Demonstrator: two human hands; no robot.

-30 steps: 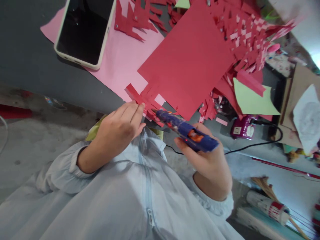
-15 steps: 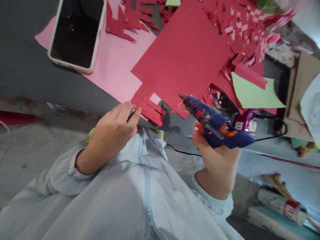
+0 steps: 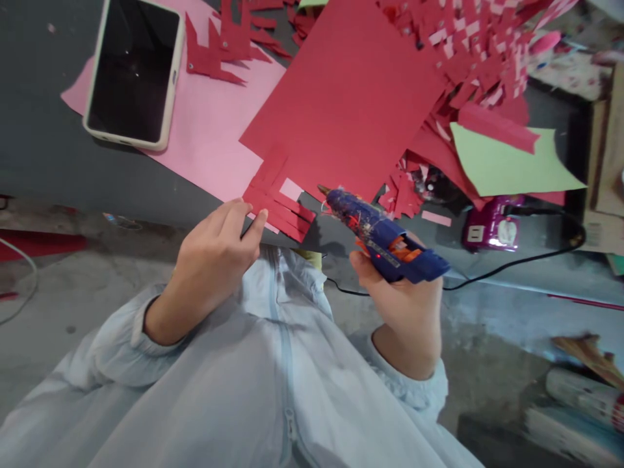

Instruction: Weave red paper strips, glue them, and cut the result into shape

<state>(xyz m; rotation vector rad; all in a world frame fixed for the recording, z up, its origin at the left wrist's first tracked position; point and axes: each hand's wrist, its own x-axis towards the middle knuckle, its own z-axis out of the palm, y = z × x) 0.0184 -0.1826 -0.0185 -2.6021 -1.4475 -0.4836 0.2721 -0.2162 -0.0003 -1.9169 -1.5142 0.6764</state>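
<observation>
In my right hand (image 3: 404, 302) is a blue glue gun (image 3: 373, 231) with an orange trigger and a small red light; its nozzle points left, just above the lower edge of a big red paper sheet (image 3: 336, 110). My left hand (image 3: 219, 244) pinches the near left edge of a red paper piece (image 3: 277, 198) made of crossing strips, with the thumb and fingers on it. This piece lies at the table's front edge, overlapping a pink sheet (image 3: 209, 140). The nozzle is a short way right of the woven piece, apart from it.
A phone (image 3: 134, 71) lies at the upper left, near cut red shapes (image 3: 214, 55). Woven red and pink strips (image 3: 478, 52) pile up at the upper right. Beside them are a green sheet (image 3: 517, 162) and a purple box (image 3: 492, 224). A black cord (image 3: 526, 263) runs from the gun.
The glue gun in my right hand has moved left, closer to the woven red piece. My left hand keeps hold of the piece. The whole view has shifted slightly.
</observation>
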